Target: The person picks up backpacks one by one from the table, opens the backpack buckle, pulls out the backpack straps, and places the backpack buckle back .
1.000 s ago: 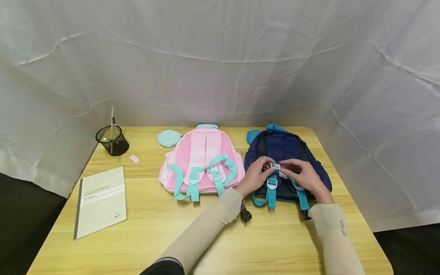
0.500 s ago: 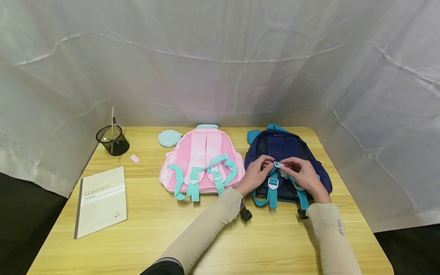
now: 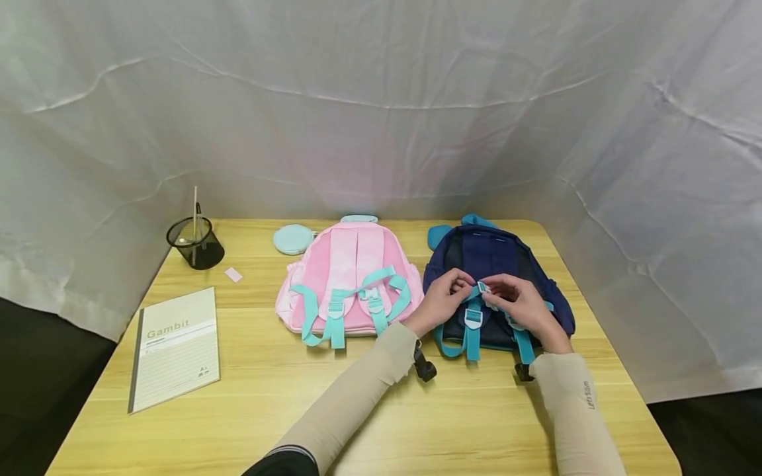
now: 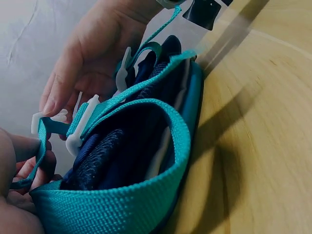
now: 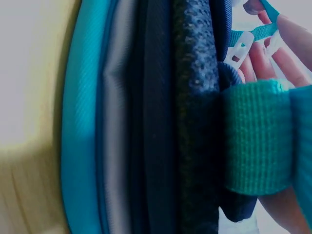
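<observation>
A navy backpack (image 3: 494, 254) lies with its teal straps up, at the right of the table in the head view. Over its lower half, my left hand (image 3: 443, 301) pinches a teal strap (image 4: 41, 151). My right hand (image 3: 526, 304) holds the white plastic buckle (image 3: 483, 287) on that strap by its fingertips. In the left wrist view a white strap adjuster (image 4: 83, 124) sits close to the buckle. The right wrist view is mostly filled by the backpack's side (image 5: 161, 122), and a wide teal strap (image 5: 258, 136) covers part of the hand behind it.
Left of the navy backpack lies a pink backpack (image 3: 357, 264) with mint straps and a round mint pouch (image 3: 293, 239). A black mesh pen cup (image 3: 202, 250), a small pink slip (image 3: 233, 274) and a notebook (image 3: 175, 350) occupy the table's left side. White cloth (image 3: 381, 119) hangs behind.
The white buckle has turned and tilted between my fingers, and more teal strap now shows next to my left fingertips. Both hands have shifted only slightly; the backpacks stay put.
</observation>
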